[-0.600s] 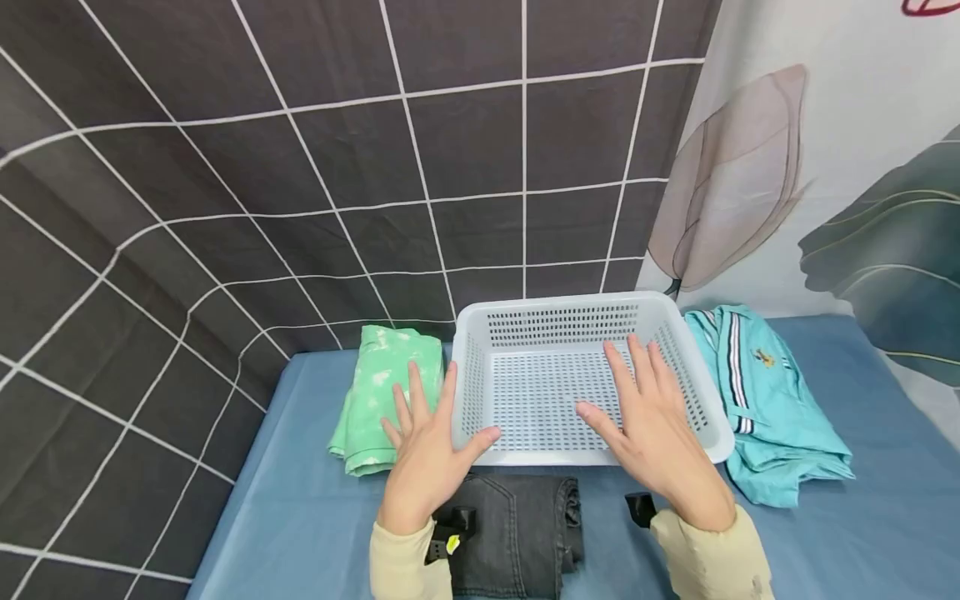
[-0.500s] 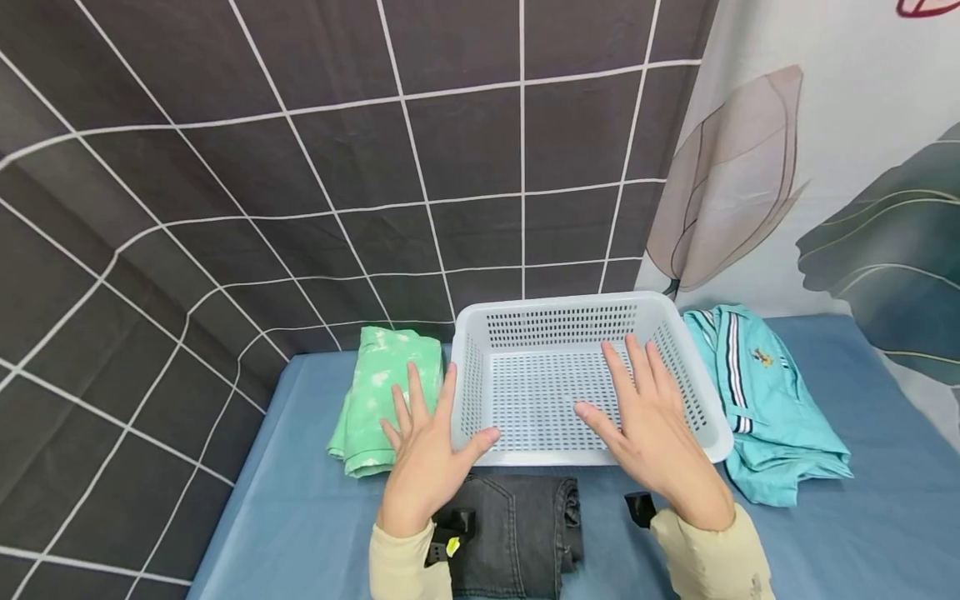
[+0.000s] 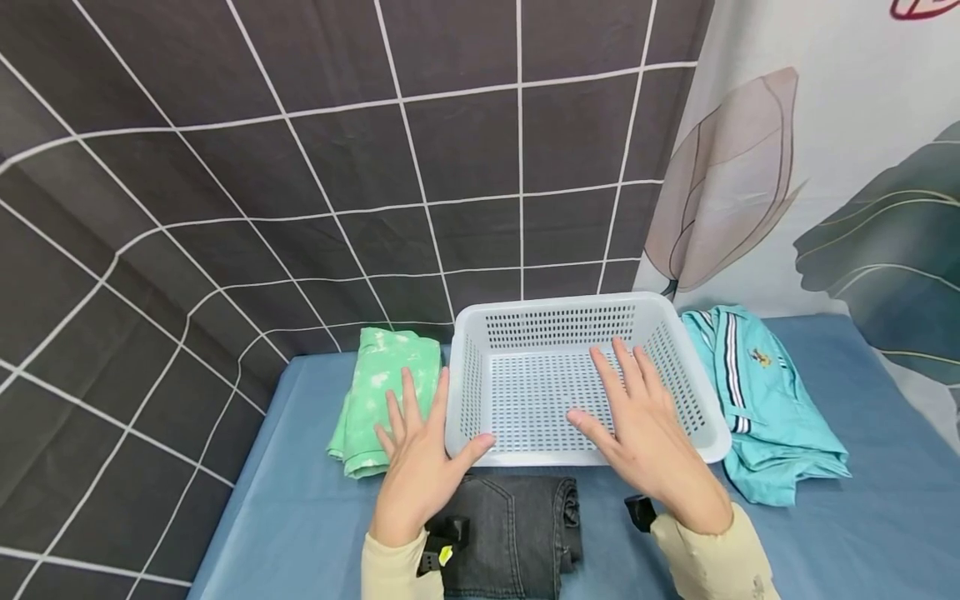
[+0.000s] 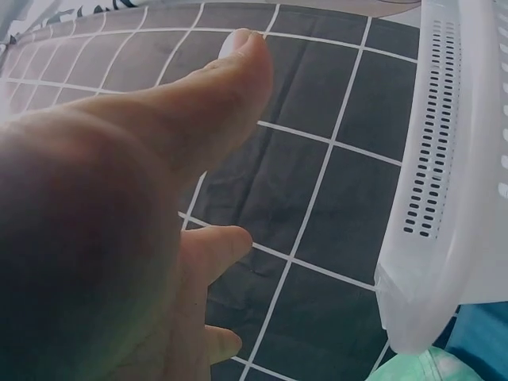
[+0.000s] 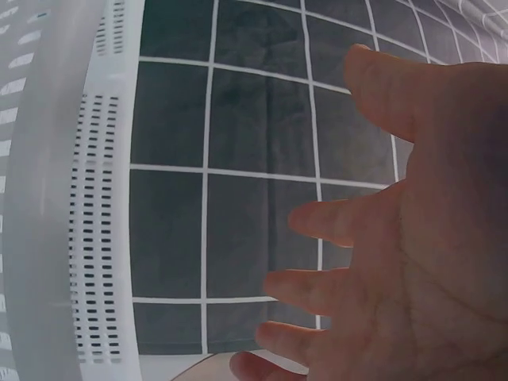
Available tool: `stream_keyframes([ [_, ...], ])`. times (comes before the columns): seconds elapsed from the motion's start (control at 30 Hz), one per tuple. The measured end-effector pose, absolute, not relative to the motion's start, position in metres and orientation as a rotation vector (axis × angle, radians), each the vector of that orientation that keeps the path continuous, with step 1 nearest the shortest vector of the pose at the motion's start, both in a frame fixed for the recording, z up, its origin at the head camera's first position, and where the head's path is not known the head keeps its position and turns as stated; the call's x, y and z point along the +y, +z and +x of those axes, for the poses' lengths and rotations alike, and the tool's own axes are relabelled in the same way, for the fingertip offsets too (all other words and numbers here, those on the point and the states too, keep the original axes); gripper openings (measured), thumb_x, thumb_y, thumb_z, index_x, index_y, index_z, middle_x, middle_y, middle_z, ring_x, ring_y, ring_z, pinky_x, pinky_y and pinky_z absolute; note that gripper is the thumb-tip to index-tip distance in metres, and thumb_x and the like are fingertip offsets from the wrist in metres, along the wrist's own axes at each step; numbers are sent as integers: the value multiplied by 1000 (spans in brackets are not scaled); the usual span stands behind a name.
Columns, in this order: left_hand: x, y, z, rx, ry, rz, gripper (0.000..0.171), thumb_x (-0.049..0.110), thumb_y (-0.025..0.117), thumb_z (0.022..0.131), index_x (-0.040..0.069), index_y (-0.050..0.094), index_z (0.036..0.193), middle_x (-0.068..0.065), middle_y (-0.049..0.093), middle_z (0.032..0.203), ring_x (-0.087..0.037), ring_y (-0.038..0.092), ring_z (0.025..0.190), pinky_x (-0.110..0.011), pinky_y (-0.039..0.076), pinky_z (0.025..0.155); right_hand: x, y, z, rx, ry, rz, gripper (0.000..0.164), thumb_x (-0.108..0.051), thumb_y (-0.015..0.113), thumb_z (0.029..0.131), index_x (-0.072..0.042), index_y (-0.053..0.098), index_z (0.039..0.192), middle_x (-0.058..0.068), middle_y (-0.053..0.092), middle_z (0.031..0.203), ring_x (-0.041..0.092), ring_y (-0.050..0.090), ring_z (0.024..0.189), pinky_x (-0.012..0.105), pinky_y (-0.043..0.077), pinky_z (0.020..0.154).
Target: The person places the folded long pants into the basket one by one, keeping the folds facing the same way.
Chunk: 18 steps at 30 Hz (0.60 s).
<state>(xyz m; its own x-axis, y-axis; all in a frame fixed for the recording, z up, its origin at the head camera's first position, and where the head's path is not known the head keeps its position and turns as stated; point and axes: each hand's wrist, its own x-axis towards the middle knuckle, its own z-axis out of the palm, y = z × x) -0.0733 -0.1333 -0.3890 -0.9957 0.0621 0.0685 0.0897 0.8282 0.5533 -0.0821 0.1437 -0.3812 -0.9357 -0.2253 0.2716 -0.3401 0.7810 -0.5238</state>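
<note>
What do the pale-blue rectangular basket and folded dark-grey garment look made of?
Pale-blue rectangular basket: probably moulded plastic, satin finish; it's smooth-rimmed and evenly slotted.
Folded dark-grey garment: likely denim, matte; it's visibly stitched, thick-looking. Exact fibre unclear.

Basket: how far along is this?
Done: green cloth, dark jeans and teal garment look folded. In hand: nothing; left hand and right hand are spread open. Remaining: if packing is the aim, probably all three; they lie outside the basket.
</note>
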Motion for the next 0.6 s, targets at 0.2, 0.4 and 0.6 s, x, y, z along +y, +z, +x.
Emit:
stream_keyframes([
  [0.2, -135, -388, -70, -2970, -885, -115, 95, 72, 60, 87, 35, 14, 162, -6, -21, 166, -47, -19, 148, -81, -3, 105, 142, -382, -80, -2746, 837, 457, 79, -45, 62, 99, -8, 27, 159, 23, 14, 164, 47, 10, 149, 74, 17, 108],
  [0.4, -138, -388, -68, -2965, -866, -138, 93, 69, 60, 89, 31, 18, 162, -8, -18, 166, -52, -15, 147, -84, -1, 102, 140, -386, -77, -2677, 807, 476, 77, -40, 67, 96, -6, 33, 156, 25, 20, 161, 49, 19, 144, 72, 21, 106],
  [0.6, -141, -387, -66, -2990, -848, -133, 95, 71, 59, 88, 32, 15, 162, -6, -20, 166, -49, -18, 147, -82, -2, 104, 138, -388, -75, -2611, 754, 511, 77, -41, 67, 96, -2, 35, 154, 28, 27, 157, 50, 25, 140, 69, 23, 107],
])
